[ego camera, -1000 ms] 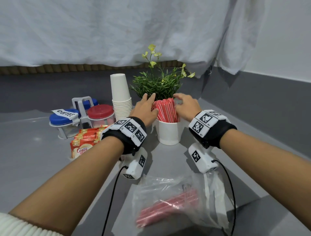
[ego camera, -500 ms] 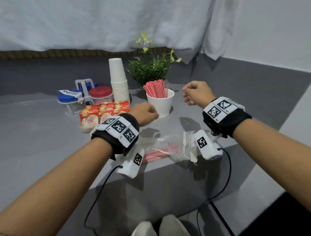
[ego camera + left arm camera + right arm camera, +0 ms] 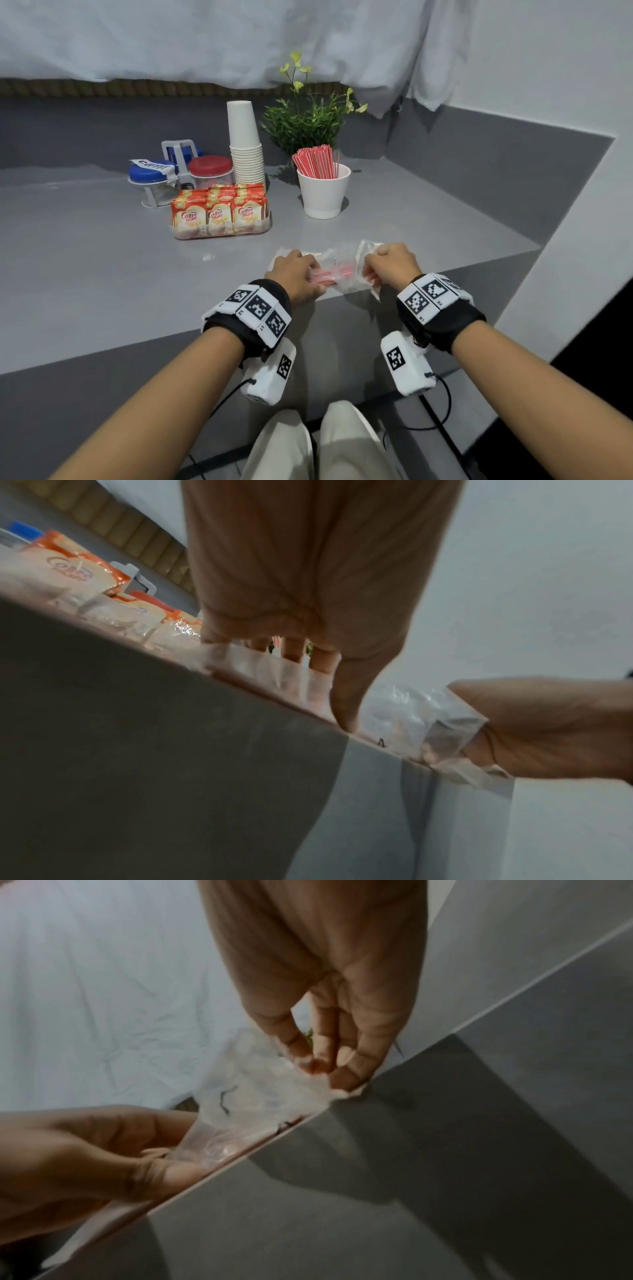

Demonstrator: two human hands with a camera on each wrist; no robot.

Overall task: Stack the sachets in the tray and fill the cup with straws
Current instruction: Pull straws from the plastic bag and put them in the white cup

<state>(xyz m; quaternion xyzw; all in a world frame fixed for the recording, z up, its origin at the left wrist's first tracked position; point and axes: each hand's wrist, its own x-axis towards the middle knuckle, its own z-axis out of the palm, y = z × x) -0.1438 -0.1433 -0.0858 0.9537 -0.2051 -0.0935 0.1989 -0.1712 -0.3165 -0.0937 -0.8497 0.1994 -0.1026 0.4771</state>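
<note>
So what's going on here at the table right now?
A person is working on a clear plastic bag of red straws lying near the table's front edge. The left hand grips one end and the right hand pinches the other. Behind, the white cup already holds straws and the tray is packed with sachets.

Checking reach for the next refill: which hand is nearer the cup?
Right. The right hand lies in front of the cup, slightly right; the left hand sits farther off, front-left.

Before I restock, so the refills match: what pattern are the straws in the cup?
Red with thin white stripes; the straws show best in the head view.
</note>
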